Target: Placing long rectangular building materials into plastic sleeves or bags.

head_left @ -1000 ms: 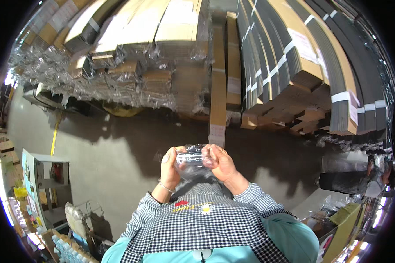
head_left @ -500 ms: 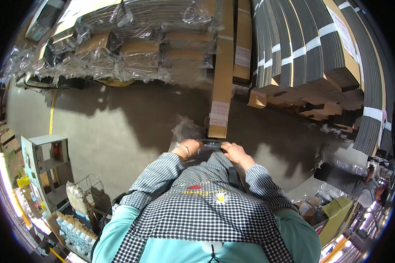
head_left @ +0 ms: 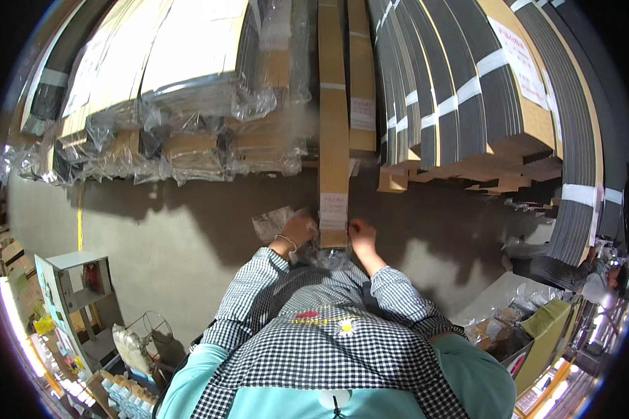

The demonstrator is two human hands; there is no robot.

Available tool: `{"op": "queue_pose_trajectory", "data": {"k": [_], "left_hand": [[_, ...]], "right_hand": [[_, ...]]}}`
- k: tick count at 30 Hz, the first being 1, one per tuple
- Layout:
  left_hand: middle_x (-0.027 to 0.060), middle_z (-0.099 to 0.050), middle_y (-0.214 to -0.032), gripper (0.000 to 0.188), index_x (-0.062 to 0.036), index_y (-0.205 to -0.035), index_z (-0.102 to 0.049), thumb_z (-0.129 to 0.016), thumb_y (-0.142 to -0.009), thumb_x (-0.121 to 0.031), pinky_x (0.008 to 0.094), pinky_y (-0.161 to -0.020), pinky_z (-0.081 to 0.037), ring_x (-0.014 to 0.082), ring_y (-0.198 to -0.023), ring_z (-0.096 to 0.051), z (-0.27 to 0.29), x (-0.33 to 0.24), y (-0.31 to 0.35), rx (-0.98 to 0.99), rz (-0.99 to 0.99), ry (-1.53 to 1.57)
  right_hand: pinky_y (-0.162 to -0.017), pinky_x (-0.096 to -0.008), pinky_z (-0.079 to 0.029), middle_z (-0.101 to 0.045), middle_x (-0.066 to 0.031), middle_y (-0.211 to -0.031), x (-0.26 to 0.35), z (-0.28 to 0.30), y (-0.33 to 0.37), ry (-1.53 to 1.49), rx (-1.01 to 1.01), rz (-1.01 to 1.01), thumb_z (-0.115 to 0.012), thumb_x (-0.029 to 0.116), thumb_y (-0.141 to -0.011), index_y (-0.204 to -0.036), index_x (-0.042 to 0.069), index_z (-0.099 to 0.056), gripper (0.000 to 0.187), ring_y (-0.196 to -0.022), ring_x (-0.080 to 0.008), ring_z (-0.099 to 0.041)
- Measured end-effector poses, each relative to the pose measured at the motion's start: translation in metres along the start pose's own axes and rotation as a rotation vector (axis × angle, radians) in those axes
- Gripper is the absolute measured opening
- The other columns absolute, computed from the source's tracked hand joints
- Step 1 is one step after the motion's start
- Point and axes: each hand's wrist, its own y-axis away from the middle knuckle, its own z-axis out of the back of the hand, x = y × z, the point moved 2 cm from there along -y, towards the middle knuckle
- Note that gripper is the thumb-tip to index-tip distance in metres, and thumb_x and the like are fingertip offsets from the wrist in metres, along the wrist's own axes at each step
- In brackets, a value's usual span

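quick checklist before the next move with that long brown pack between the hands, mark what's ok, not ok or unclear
1. Pack's near end accessible: ok, the long brown pack juts out past the brown pack to its right.
2. Label visible: ok, the white label faces up near that end.
3. Hands placed either side: ok, left hand on the left, right hand on the right.
4. Clear film gathered in: not ok, a loose part spreads out left of the left hand.
5. Firm grip on the film: cannot tell, the fingers are blurred and small.
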Motion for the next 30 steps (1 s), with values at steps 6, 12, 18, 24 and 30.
{"op": "queue_pose_trajectory", "data": {"k": [6,12,18,24,30], "left_hand": [[0.0159,-0.067,-0.103,0.024,-0.0074,-0.099,-0.069,-0.063,-0.075,-0.006,0.0436,-0.083,-0.052,0.0374,-0.099,-0.063,0.001,-0.001,-0.022,-0.287,0.011,-0.011],[0.0169,-0.065,-0.101,0.026,-0.0048,-0.098,-0.062,-0.057,-0.075,0.005,0.041,-0.081,-0.051,0.04,-0.098,-0.062,0.026,-0.018,-0.035,-0.434,-0.123,0.352],[0.0127,-0.067,-0.092,0.02,-0.013,-0.101,-0.064,-0.061,-0.082,-0.011,0.042,-0.074,-0.053,0.0369,-0.085,-0.065,0.026,-0.001,-0.087,-0.36,-0.001,0.051],[0.0109,-0.064,-0.068,0.019,-0.0065,-0.076,-0.065,-0.067,-0.087,-0.023,0.0368,-0.056,-0.048,0.0224,-0.06,-0.059,-0.012,0.006,-0.099,-0.196,0.761,0.999],[0.0147,-0.066,-0.07,0.015,-0.0083,-0.078,-0.067,-0.066,-0.084,-0.021,0.0343,-0.055,-0.049,0.0218,-0.058,-0.064,0.004,0.008,-0.084,-0.08,0.31,0.752]], "right_hand": [[-0.078,-0.0442,-0.05,-0.064,-0.0211,-0.097,0.037,0.012,-0.026,-0.119,-0.122,0.254,-0.056,0.007,-0.092,-0.105,0.004,-0.061,0.015,-0.094,-0.0375,-0.064],[-0.076,-0.0459,-0.05,-0.064,-0.0241,-0.098,0.034,0.007,-0.06,-0.201,-0.054,0.087,-0.054,0.012,-0.095,-0.109,0.006,-0.059,0.016,-0.092,-0.0434,-0.062],[-0.07,-0.0416,-0.049,-0.067,-0.015,-0.094,-0.01,0.0,-0.105,-0.376,0.098,-0.146,-0.055,0.017,-0.095,-0.103,0.006,-0.061,0.015,-0.082,-0.0306,-0.065],[-0.073,-0.0339,-0.049,-0.066,-0.0036,-0.095,-0.012,-0.022,-0.115,-1.03,0.247,-0.524,-0.057,0.029,-0.095,-0.105,0.007,-0.067,0.027,-0.084,-0.017,-0.062],[-0.081,-0.0326,-0.049,-0.063,-0.0045,-0.099,0.071,0.007,-0.1,-0.852,0.206,-0.259,-0.056,0.026,-0.094,-0.106,0.005,-0.067,0.027,-0.095,-0.0182,-0.06]]}}
